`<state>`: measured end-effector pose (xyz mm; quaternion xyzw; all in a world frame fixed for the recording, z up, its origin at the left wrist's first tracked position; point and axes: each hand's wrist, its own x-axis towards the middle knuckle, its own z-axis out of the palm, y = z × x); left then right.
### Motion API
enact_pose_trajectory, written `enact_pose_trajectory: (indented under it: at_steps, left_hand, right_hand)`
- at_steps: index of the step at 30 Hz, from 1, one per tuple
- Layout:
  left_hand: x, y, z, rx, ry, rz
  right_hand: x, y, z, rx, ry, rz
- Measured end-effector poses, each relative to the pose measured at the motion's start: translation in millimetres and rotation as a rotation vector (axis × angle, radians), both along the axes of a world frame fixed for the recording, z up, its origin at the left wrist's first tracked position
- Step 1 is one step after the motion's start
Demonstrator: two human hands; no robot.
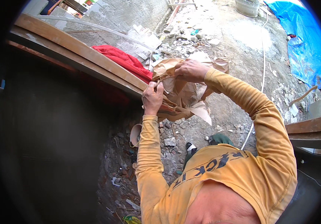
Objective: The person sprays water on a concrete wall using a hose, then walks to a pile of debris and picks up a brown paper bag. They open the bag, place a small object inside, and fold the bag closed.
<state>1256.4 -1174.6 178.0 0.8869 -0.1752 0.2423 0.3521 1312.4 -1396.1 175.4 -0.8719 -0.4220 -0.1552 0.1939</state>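
Crumpled brown paper point(184, 95), seemingly a torn paper sack, hangs between my hands by the end of a wooden board. My left hand point(153, 98) is closed in a pinch on the paper's left edge, beside the board's end. Higher and to the right, my right hand point(191, 70) has its fingers curled over the paper's upper part. Loose flaps of the paper spread below and to the right of my hands. A red cloth point(123, 59) lies along the board, just left of the paper.
A long wooden board point(82, 48) runs from the upper left toward my hands, above a dark wall. Rubble point(169, 141) covers the ground. A pale hose point(263, 56) crosses the right side, near a blue tarp point(306, 41). A bucket point(247, 7) stands far off.
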Motion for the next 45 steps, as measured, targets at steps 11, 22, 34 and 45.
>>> enact_pose_trajectory:
  at_steps: [11,22,34,45]
  left_hand:
    - [-6.7,7.5,53.7,0.697,0.023,0.004]
    - [9.7,1.6,43.7,0.62,-0.087,-0.017]
    - [37.2,94.4,12.9,0.282,0.09,0.435]
    - [-0.4,212.5,-1.9,0.347,0.25,0.952]
  right_hand:
    - [-8.3,32.1,38.7,-0.096,0.059,0.092]
    - [-3.0,26.9,40.0,-0.079,-0.042,0.032]
    - [-38.4,0.7,-4.7,-0.063,0.041,0.037]
    - [-56.9,-124.4,-120.4,-0.212,0.213,-0.152]
